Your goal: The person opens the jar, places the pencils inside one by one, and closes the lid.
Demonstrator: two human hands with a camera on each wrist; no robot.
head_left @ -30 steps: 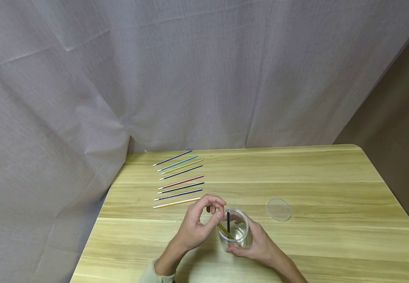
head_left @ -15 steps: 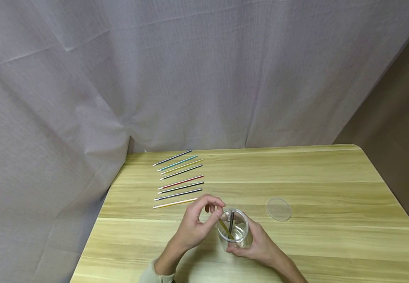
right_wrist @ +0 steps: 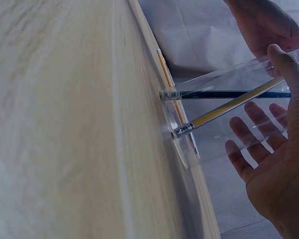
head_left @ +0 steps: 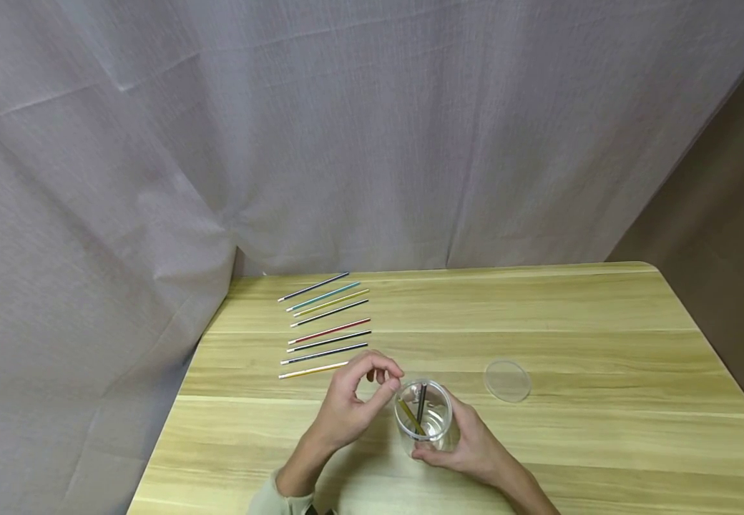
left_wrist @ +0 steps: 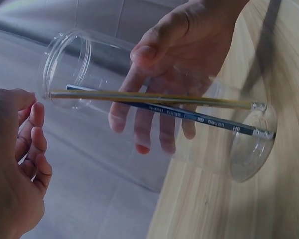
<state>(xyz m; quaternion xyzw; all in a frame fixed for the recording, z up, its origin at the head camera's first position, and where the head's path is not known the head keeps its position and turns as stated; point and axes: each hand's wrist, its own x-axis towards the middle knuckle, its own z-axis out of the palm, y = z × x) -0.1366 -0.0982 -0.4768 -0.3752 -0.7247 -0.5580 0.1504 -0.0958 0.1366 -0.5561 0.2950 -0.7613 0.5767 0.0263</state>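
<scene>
A clear plastic jar (head_left: 437,432) stands at the front of the table, with my right hand (head_left: 468,443) wrapped around its side. Inside lean a yellow pencil (left_wrist: 189,99) and a dark blue pencil (left_wrist: 189,115), crossing each other with their eraser ends at the bottom. My left hand (head_left: 349,408) is just left of the jar's rim, fingers loosely curved and thumb near the index finger. It holds nothing; in the left wrist view its fingertips are close to the yellow pencil's upper end but apart from it.
Several pencils lie in a slanted column at the table's left, among them a red pencil (head_left: 330,331), a teal pencil (head_left: 323,297) and an orange-yellow pencil (head_left: 312,370). A clear round lid (head_left: 507,381) lies right of the jar. A grey curtain (head_left: 346,143) hangs behind the table.
My left hand has let go of the yellow pencil and drawn slightly left from the rim. The dark pencil has tilted a little to the right. My right hand stays on the jar.
</scene>
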